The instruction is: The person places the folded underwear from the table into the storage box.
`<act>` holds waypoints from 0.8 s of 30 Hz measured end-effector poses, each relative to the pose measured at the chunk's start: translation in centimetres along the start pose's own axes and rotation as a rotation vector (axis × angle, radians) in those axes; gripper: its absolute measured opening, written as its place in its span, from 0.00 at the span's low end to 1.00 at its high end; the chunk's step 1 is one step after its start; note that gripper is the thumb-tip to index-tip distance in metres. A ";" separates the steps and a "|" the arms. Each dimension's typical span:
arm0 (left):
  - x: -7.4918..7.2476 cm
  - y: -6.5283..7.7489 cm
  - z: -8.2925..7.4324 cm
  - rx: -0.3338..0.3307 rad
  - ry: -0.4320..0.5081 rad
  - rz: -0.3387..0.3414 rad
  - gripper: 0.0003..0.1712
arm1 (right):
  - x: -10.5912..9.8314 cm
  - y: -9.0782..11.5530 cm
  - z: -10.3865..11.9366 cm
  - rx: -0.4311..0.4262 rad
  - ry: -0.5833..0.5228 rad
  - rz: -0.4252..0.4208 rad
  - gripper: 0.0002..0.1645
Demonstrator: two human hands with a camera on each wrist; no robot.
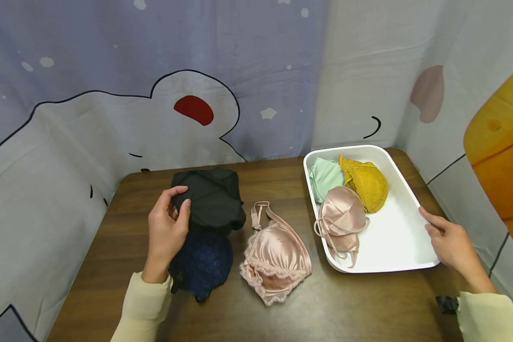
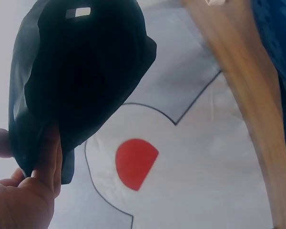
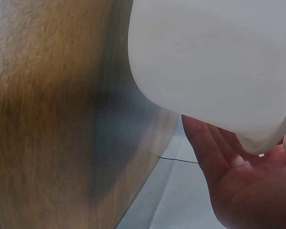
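My left hand [image 1: 169, 228] pinches the left edge of a dark green bra [image 1: 209, 199] between thumb and fingers. In the left wrist view the bra [image 2: 86, 71] hangs raised from the fingers, its cup folded. Just below it in the head view lies a navy lace bra [image 1: 205, 263], partly covered by it. My right hand [image 1: 451, 240] grips the right rim of a white tray [image 1: 403, 237]. From the right wrist view, fingers [image 3: 202, 143] reach under the tray's edge. Inside the tray's left part sit a mint bra [image 1: 326, 178], a mustard bra [image 1: 367, 185] and a pink satin bra [image 1: 343, 213].
A pink satin bra with lace trim [image 1: 278, 256] lies on the wooden table [image 1: 346, 304] between the navy bra and the tray. A printed curtain [image 1: 273, 71] stands behind the table and along its sides. Some black object [image 1: 446, 304] is at the right wrist.
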State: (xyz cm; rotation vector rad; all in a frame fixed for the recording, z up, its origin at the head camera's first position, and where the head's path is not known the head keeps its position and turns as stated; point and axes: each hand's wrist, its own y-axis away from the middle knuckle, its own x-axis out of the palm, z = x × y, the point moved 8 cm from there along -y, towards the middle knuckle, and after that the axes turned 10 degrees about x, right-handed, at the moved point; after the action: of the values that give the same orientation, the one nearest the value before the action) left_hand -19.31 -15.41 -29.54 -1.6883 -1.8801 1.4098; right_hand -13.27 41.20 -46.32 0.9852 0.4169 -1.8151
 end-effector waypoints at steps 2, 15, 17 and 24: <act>0.5 -0.2 -0.4 0.018 0.018 0.009 0.15 | -0.1 0.0 -0.1 -0.001 -0.003 0.000 0.26; 4.1 -1.7 -2.3 0.075 0.140 0.072 0.14 | 0.0 0.2 0.3 -0.020 -0.013 -0.012 0.25; 4.9 -1.7 -1.9 0.078 0.167 0.083 0.15 | 0.1 0.3 0.3 -0.015 -0.019 -0.005 0.25; 7.9 -2.3 -2.2 0.099 0.284 0.110 0.17 | 0.0 0.3 0.3 -0.019 -0.016 0.000 0.25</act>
State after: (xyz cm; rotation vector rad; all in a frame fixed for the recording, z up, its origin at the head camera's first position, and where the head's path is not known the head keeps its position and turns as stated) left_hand -21.56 -7.19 -29.83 -1.8554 -1.5620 1.2029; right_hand -13.17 40.87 -46.04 0.9571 0.4238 -1.8149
